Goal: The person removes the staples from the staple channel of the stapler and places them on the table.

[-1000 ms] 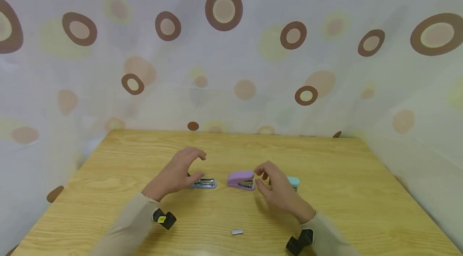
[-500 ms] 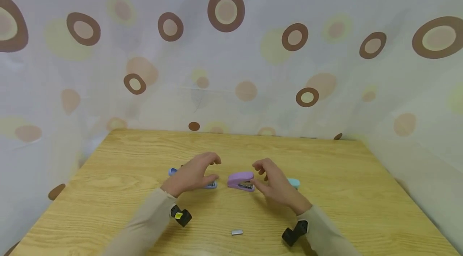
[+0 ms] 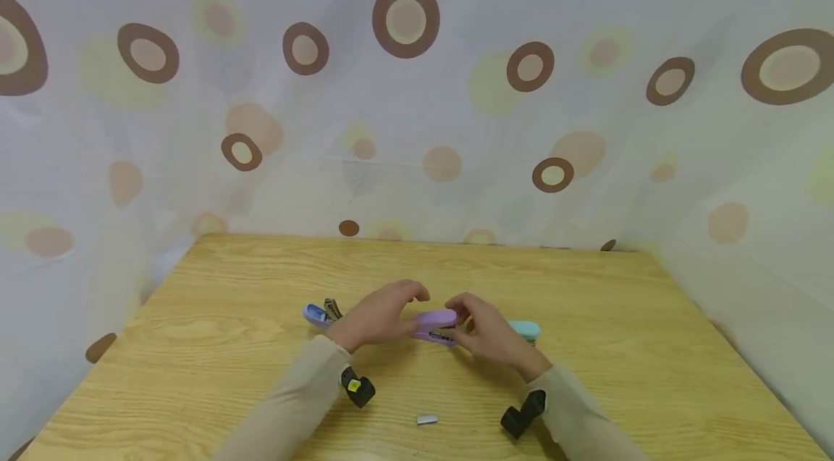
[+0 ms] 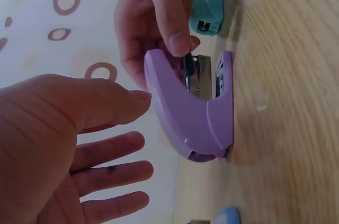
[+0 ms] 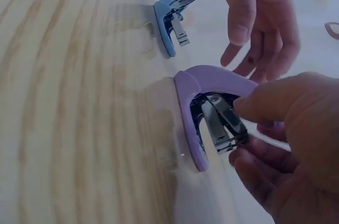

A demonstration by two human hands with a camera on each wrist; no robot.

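Observation:
A purple stapler (image 3: pixel 435 319) stands on the wooden table between the hands. My right hand (image 3: pixel 491 334) has its thumb and fingers around the front end of the stapler's upper arm, pinching it, as the right wrist view shows beside the metal magazine (image 5: pixel 220 123). From the left, my left hand (image 3: pixel 381 313) reaches to the stapler's rear side with thumb and fingers apart and relaxed. Its thumb tip lies close to the purple top in the left wrist view; whether they touch, I cannot tell.
Left of the hands lies a blue stapler (image 3: pixel 315 314), opened up with its metal parts raised. A teal stapler (image 3: pixel 524 329) sits behind the right hand. Nearer the front is a small strip of staples (image 3: pixel 426 419) on the table (image 3: pixel 260 265). A patterned curtain (image 3: pixel 417 106) hangs behind.
My left hand has moved right from the blue stapler to the purple one, uncovering the blue stapler's rear. The right hand has shifted slightly left onto the purple stapler's front end.

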